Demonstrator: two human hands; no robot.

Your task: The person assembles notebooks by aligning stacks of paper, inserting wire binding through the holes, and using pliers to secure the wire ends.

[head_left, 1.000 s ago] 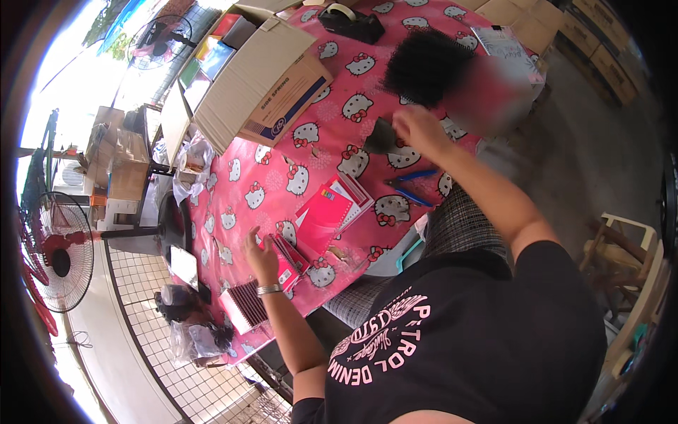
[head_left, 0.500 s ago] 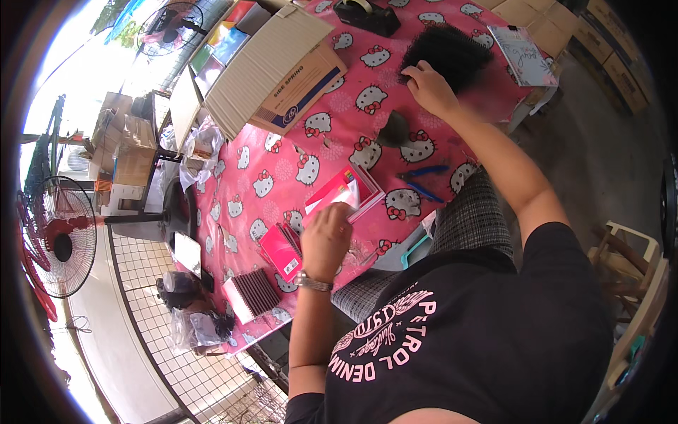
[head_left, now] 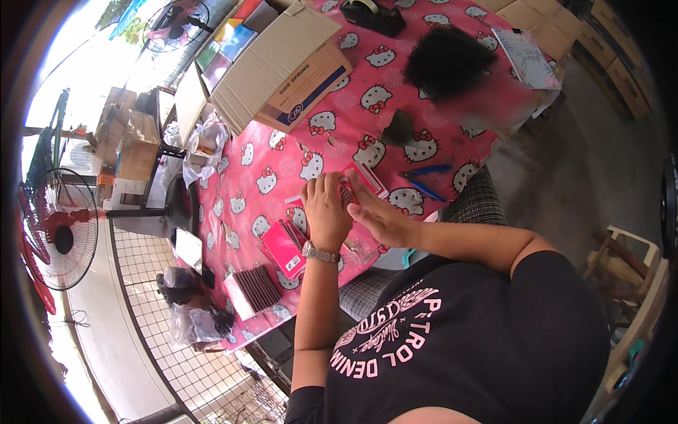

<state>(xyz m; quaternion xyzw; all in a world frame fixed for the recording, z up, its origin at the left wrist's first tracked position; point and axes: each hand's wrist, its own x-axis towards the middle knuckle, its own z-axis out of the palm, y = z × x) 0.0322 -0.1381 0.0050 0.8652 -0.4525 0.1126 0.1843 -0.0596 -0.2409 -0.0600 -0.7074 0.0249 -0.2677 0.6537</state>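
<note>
My left hand (head_left: 328,212) is closed over a pink notebook (head_left: 293,201), its fingers curled on the near side. My right hand (head_left: 383,218) meets it from the right, with thumb and fingers bent around something small and dark at the notebook's edge, mostly hidden between the hands. More pink covers (head_left: 369,179) lie under and just beyond my hands. Left of my left wrist is a small stack of pink notebooks (head_left: 282,249). A pile of black spiral binding wires (head_left: 449,62) lies at the far right of the table.
Blue-handled pliers (head_left: 428,181) and a dark grey piece (head_left: 398,128) lie right of the notebooks. Spiral-bound notebooks (head_left: 248,292) are stacked at the near left. At the back stand a cardboard box (head_left: 296,85) and a black tape dispenser (head_left: 374,17). A floral notebook (head_left: 525,59) sits at the far right.
My right hand has come from the black wire pile back to my left hand and now touches the notebook there. The left hand stays at about the same place.
</note>
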